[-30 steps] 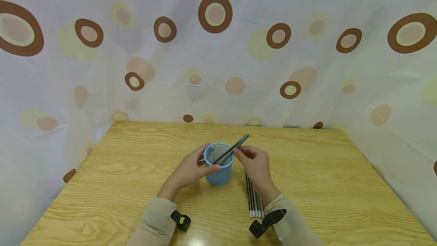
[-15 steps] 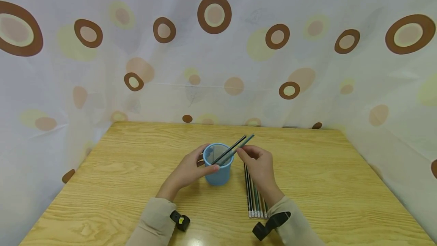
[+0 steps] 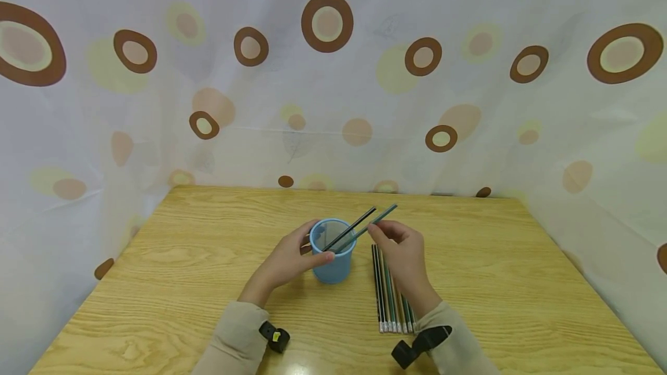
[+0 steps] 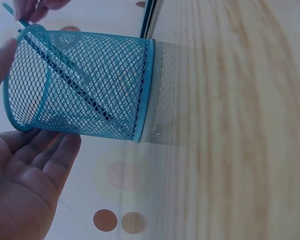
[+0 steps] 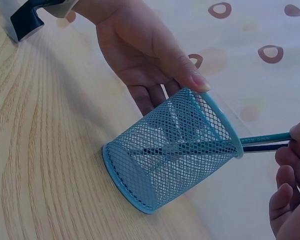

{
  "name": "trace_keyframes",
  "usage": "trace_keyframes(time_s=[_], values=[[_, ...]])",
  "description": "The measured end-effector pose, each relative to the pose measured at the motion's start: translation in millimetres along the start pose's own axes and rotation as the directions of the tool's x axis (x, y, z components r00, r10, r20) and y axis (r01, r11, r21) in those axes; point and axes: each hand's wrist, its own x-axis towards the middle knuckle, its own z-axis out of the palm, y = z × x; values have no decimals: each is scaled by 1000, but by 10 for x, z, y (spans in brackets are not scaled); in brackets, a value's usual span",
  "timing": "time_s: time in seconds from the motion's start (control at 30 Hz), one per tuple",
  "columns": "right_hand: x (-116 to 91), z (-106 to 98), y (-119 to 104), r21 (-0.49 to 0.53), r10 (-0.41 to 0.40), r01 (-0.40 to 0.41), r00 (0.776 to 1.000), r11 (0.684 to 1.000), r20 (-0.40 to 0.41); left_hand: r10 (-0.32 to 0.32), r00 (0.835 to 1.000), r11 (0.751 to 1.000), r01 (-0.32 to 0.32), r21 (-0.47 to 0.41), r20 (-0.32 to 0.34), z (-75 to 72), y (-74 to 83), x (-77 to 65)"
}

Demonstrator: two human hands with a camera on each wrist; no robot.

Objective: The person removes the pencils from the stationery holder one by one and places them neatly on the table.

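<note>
A light-blue mesh pencil cup point(image 3: 332, 271) stands upright on the table. My left hand point(image 3: 288, 259) holds it from the left, thumb at the near rim and fingers round the far side. Two pencils slant out of the cup toward the right. My right hand point(image 3: 405, 250) pinches the green pencil point(image 3: 387, 211) above the rim between thumb and fingers; its lower part is inside the cup. The black pencil point(image 3: 363, 220) leans on the rim beside it. In the right wrist view both pencils show through the mesh point(image 5: 175, 150).
Just right of the cup, several pencils point(image 3: 388, 300) lie side by side, their eraser ends toward me, partly under my right hand and wrist. Wooden table point(image 3: 219, 230) surrounds them. A patterned curtain point(image 3: 333, 85) hangs behind and at both sides.
My right hand has shifted a little to the right with the green pencil, which has parted from the black one. More of the pencil row shows. My left hand and the cup stay put.
</note>
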Motion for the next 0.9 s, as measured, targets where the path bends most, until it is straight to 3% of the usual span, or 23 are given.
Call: trace_keyframes(time_s=[0.57, 0.9], values=[[6, -137, -52, -1, -60, 60, 998, 998, -11, -10, 1000, 1000, 10, 4, -5, 7, -5, 6], [9, -221, -107, 48, -74, 76, 996, 996, -48, -12, 1000, 1000, 12, -1, -9, 5, 6, 2]])
